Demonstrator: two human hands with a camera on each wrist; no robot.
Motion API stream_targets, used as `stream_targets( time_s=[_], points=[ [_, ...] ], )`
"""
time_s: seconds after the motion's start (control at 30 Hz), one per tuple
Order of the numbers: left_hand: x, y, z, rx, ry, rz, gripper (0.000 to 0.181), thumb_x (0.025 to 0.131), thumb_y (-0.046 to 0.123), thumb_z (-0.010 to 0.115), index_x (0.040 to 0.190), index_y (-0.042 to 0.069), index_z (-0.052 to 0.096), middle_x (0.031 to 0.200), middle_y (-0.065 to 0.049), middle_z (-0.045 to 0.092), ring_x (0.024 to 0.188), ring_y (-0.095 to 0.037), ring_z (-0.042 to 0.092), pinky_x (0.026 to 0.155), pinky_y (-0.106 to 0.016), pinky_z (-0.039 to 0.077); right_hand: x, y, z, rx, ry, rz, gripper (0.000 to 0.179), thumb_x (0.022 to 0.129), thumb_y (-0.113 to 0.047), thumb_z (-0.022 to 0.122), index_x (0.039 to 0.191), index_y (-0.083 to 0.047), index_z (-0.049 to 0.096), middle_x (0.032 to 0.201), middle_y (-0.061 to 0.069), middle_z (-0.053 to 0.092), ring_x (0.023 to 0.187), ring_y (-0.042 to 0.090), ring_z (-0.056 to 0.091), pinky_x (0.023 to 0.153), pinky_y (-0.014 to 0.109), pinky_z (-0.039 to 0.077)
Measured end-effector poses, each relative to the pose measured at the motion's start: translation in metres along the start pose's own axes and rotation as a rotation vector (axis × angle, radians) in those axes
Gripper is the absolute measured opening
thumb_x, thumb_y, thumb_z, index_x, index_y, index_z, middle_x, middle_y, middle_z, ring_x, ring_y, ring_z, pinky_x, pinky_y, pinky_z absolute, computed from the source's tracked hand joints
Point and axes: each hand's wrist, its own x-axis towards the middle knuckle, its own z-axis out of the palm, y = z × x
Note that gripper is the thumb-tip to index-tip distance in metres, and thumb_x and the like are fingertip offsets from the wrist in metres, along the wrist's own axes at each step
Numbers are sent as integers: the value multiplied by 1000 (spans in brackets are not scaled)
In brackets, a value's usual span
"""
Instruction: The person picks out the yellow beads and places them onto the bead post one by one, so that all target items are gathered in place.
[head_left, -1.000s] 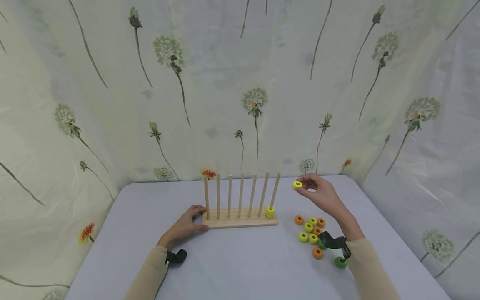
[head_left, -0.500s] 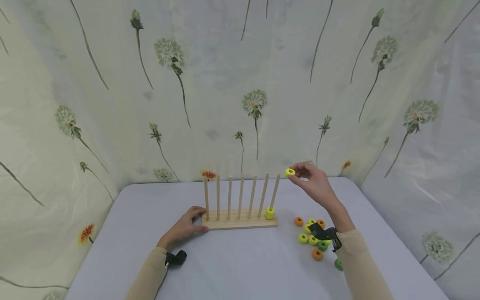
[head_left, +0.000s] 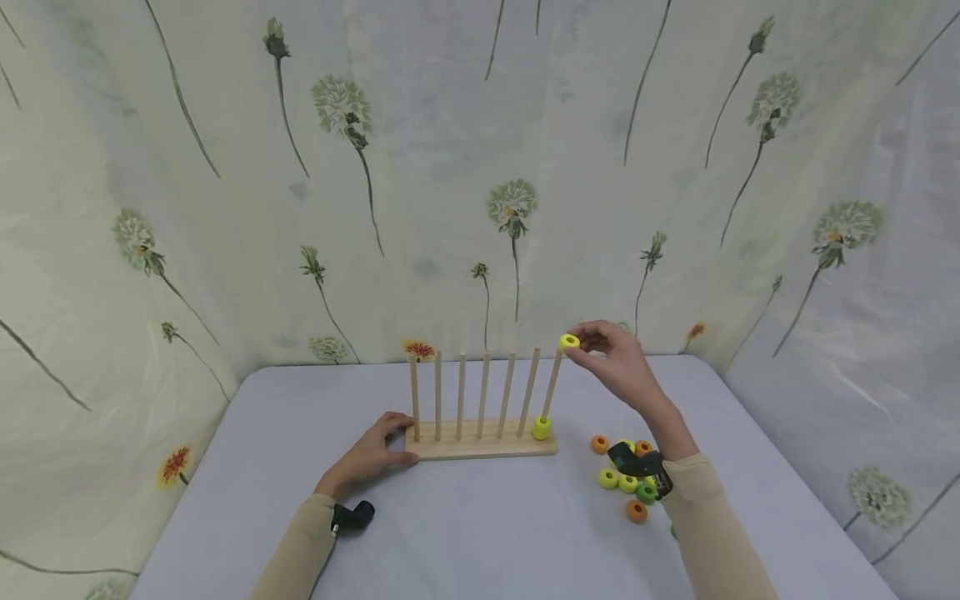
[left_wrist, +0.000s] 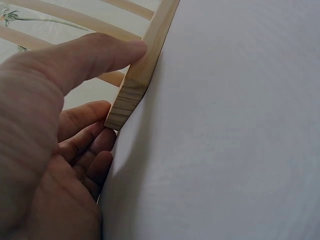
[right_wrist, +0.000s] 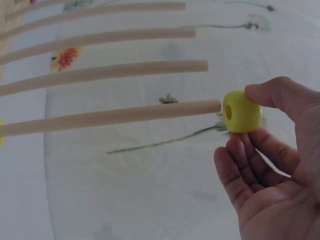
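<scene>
A wooden peg rack (head_left: pixel 480 450) with a row of several upright pegs stands on the table. My left hand (head_left: pixel 367 450) grips its left end; in the left wrist view the thumb (left_wrist: pixel 107 55) lies on the base's long edge and fingertips touch the end. My right hand (head_left: pixel 622 371) pinches a yellow bead (right_wrist: pixel 245 112) between thumb and fingers at the top of the rightmost peg (right_wrist: pixel 150 114). The bead's hole faces the peg tip, with a slim gap between them in the right wrist view. Another yellow bead (head_left: pixel 541 429) sits at the bottom of that peg.
Right of the rack lie loose beads: several yellow ones (head_left: pixel 607 478), orange ones (head_left: pixel 636 511) and a green one (head_left: pixel 647 493). The right wrist's black camera (head_left: pixel 633 460) and sleeve hide some of them. A flowered curtain (head_left: pixel 420 208) hangs behind the white table (head_left: pixel 465 533).
My right hand has carried the yellow bead up and to the left, from beside the rack to the top of the rightmost peg. The left hand has stayed on the rack's end.
</scene>
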Motion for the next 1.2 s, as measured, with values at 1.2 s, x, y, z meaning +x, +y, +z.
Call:
stream_targets(
  time_s=[1.2],
  points=[
    [0, 3, 0, 9, 1, -18, 68, 75, 35, 82, 133, 14, 54, 138, -4, 46, 135, -31, 39, 112, -55, 30, 0, 5, 12, 1, -95, 42, 35, 90, -36, 67, 117, -14, 61, 106, 4, 63, 94, 18, 60, 83, 33, 52]
  ],
)
